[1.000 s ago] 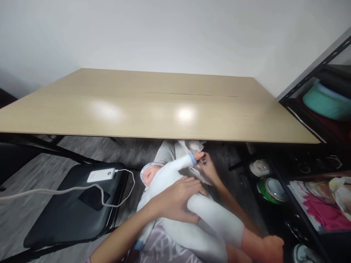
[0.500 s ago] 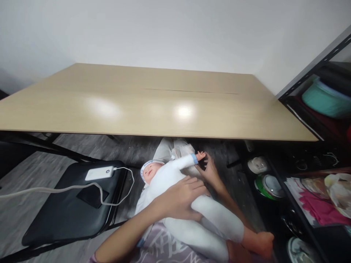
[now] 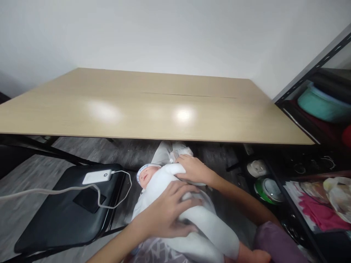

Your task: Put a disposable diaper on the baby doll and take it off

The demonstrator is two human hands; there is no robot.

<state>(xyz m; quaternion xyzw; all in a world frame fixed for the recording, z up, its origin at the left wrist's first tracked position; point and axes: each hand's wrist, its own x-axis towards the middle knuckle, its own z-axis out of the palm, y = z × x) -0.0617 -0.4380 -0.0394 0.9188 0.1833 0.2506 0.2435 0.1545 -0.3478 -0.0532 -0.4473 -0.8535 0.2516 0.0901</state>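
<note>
A baby doll [image 3: 160, 182] in a white suit and a white cap with blue lettering lies on its back across my lap, head to the left, bare feet to the lower right. My left hand [image 3: 175, 210] grasps it at the hip and upper thigh, fingers spread over the top and thumb below. Over the doll's raised arm, at the chest, is my right hand [image 3: 192, 168], its fingers curved around the sleeve. That hand hides the doll's small hand.
A wooden table [image 3: 153, 120] spans the space ahead. On the left, a black folding chair [image 3: 55, 219] bears a white power bank [image 3: 97, 176] with a cable and a dark flat object [image 3: 89, 199]. Shelves on the right hold a teal container [image 3: 323, 104] and pink cloth [image 3: 326, 210].
My right hand has moved left from beside the doll's hand onto its arm, pressing it down toward the chest. My left hand has shifted slightly down and left on the hip.
</note>
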